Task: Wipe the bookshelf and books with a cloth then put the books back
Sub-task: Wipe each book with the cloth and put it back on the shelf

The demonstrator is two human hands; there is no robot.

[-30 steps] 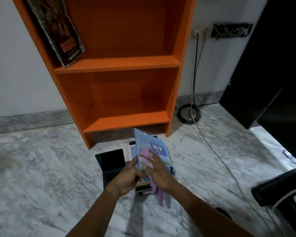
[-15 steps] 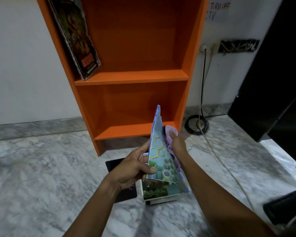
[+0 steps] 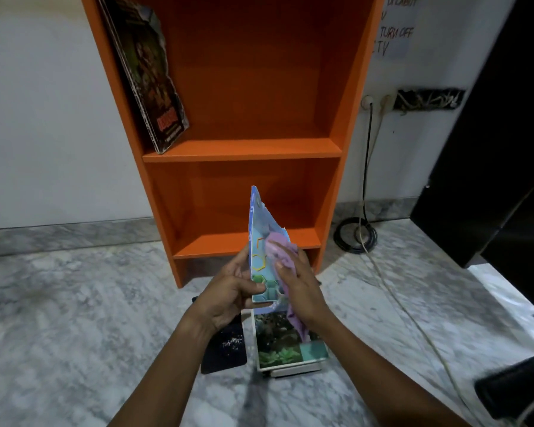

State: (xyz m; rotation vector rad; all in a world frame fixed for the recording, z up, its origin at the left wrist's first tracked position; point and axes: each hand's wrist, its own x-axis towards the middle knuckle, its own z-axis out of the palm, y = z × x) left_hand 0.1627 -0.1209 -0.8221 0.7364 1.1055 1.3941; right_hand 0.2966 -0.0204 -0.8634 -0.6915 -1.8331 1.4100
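Paper covers bend, so we think this thin blue book (image 3: 257,224) is light and floppy. Fingers of our left hand (image 3: 228,291) pinch its bottom edge, holding it upright. Fingers of our right hand (image 3: 302,288) grip the purple cloth (image 3: 279,248) against its cover. Below our fingers lies the book stack (image 3: 290,349).

blue book (image 3: 258,241) upright | purple cloth (image 3: 280,248) against its cover | orange bookshelf (image 3: 244,148) behind

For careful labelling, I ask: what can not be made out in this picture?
Head view.
Blue book: cover partly hidden by purple cloth and right hand.
Floor stack: lower books covered by the top one.
Wall note: cut by the bookshelf side and top edge.
Leaning book: title blurred.
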